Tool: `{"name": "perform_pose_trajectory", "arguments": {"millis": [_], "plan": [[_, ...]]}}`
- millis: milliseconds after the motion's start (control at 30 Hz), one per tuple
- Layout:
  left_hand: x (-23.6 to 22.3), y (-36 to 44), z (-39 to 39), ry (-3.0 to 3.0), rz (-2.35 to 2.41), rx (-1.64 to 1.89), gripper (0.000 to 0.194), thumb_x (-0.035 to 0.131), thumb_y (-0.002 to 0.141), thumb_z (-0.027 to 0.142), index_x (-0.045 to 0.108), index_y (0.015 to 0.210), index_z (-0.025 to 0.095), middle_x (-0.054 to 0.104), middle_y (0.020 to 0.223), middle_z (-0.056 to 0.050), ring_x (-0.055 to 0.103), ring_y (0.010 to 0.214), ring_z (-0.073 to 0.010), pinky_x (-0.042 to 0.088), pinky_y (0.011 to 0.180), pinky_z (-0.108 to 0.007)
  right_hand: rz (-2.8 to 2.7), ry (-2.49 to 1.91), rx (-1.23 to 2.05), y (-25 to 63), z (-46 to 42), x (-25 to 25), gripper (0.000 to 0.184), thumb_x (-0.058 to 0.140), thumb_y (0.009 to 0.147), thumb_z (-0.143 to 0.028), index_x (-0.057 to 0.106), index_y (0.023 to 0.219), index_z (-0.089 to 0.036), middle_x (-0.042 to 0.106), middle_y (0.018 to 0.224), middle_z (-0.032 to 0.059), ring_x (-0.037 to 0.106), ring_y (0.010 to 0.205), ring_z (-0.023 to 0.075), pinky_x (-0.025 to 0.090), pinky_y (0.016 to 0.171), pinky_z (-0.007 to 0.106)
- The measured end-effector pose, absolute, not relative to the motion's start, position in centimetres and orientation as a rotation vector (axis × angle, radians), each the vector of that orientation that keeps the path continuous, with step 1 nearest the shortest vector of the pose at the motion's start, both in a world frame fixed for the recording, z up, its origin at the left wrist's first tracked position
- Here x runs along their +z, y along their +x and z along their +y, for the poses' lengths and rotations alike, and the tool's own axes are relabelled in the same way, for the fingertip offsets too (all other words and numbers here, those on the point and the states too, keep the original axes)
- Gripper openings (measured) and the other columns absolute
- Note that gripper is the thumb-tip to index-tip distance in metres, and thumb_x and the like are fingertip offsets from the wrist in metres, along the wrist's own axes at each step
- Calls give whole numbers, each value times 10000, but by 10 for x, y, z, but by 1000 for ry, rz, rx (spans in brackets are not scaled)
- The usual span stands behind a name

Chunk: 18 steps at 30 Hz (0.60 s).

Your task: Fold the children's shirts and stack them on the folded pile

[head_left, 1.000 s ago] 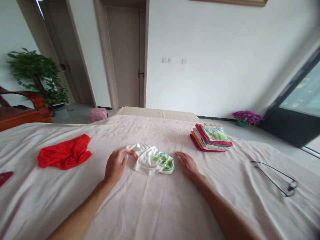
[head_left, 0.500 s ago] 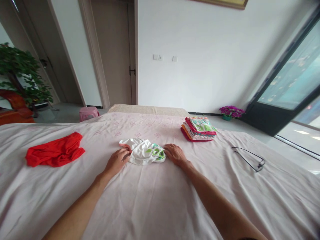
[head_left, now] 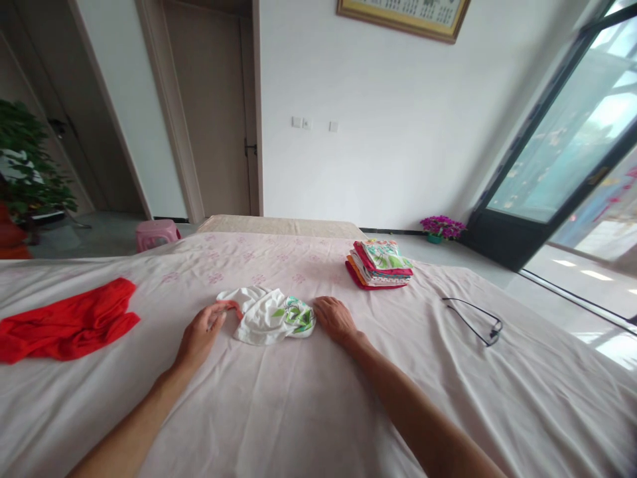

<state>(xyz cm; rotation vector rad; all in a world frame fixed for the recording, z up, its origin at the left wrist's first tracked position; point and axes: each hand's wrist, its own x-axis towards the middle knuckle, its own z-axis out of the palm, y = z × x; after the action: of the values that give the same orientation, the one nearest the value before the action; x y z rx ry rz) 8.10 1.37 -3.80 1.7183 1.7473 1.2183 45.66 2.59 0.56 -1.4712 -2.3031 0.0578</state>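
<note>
A crumpled white garment with coral trim and a green leaf print at its right end lies on the bedsheet in front of me. The fingers of my left hand pinch the coral edge at its left side. My right hand is at the printed right end, knuckles up, fingers together and closed on the edge; the fingertips are partly hidden. Left of my left hand lies a red garment, bunched up. Beyond my right hand stands a neat stack of folded clothes, a leaf-printed piece on top.
Eyeglasses lie on the sheet at the right. Past the bed are a pink stool, a leafy plant, purple flowers in a pot and a glass door.
My left hand has drawn the coral edge leftward, so the white garment is spread wider. The right hand keeps its place at the printed end. The view has tilted up and turned slightly right.
</note>
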Motion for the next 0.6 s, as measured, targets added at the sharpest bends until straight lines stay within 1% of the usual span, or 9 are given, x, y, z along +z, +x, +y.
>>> {"name": "perform_pose_trajectory", "arguments": {"millis": [100, 167, 233, 267, 367, 400, 500, 533, 600], "plan": [[-30, 78, 25, 1476, 1826, 1243, 483, 492, 851, 506, 544, 1237, 222, 650, 1259, -83, 702, 937, -199, 515, 879, -311, -2239, -1478, 21, 445, 20, 14, 307, 478, 940, -206, 639, 1201, -211, 656, 1181, 89, 585, 1077, 209, 414, 948, 312], [-23, 77, 40, 1395, 1852, 1223, 511, 486, 854, 493, 525, 1269, 198, 670, 1221, -109, 716, 867, -199, 529, 812, -305, -2235, -1423, 64, 423, 12, 22, 325, 451, 939, -182, 636, 1199, -239, 671, 1120, 74, 609, 1017, 194, 435, 895, 282], [-16, 76, 57, 1355, 1881, 1189, 522, 512, 841, 473, 532, 1267, 172, 710, 1120, -122, 719, 818, -209, 529, 734, -299, -2288, -1326, 143, 392, 3, 31, 355, 414, 953, -191, 597, 1245, -273, 671, 1112, 50, 633, 976, 175, 454, 832, 252], [-13, 76, 66, 1339, 1888, 1171, 515, 538, 825, 459, 550, 1246, 164, 728, 1057, -118, 718, 800, -216, 524, 702, -296, -2332, -1278, 157, 374, -1, 35, 382, 411, 956, -206, 548, 1303, -290, 670, 1120, 42, 639, 978, 179, 459, 824, 259], [-8, 78, 83, 1315, 1876, 1112, 410, 622, 750, 399, 641, 1090, 169, 749, 863, -81, 709, 748, -231, 504, 642, -284, -2537, -1199, 163, 321, -11, 41, 474, 446, 956, -312, 393, 1428, -308, 684, 1089, 45, 667, 875, 207, 482, 755, 306], [-8, 79, 86, 1313, 1861, 1097, 355, 641, 725, 376, 665, 1017, 177, 745, 803, -65, 704, 735, -233, 498, 628, -279, -2590, -1206, 151, 306, -12, 42, 475, 450, 958, -379, 398, 1422, -289, 690, 1068, 59, 671, 852, 220, 487, 745, 328], [-9, 81, 87, 1302, 1793, 1102, 232, 652, 684, 332, 680, 865, 190, 713, 672, -28, 692, 699, -227, 487, 596, -264, -2643, -1303, 97, 279, -8, 41, 497, 420, 947, -539, 522, 1305, -210, 696, 1045, 122, 672, 877, 275, 493, 759, 406], [-9, 81, 86, 1293, 1768, 1125, 225, 646, 681, 330, 675, 855, 189, 704, 656, -22, 688, 689, -223, 486, 588, -262, -2632, -1344, 95, 277, -6, 40, 497, 407, 945, -559, 569, 1243, -195, 695, 1046, 137, 671, 891, 288, 490, 763, 419], [-8, 80, 81, 1268, 1709, 1196, 257, 629, 686, 338, 658, 884, 177, 699, 679, -25, 684, 683, -212, 492, 579, -260, -2569, -1430, 125, 284, 2, 40, 469, 389, 949, -553, 648, 1085, -188, 704, 1018, 138, 673, 881, 284, 480, 749, 398]]}}
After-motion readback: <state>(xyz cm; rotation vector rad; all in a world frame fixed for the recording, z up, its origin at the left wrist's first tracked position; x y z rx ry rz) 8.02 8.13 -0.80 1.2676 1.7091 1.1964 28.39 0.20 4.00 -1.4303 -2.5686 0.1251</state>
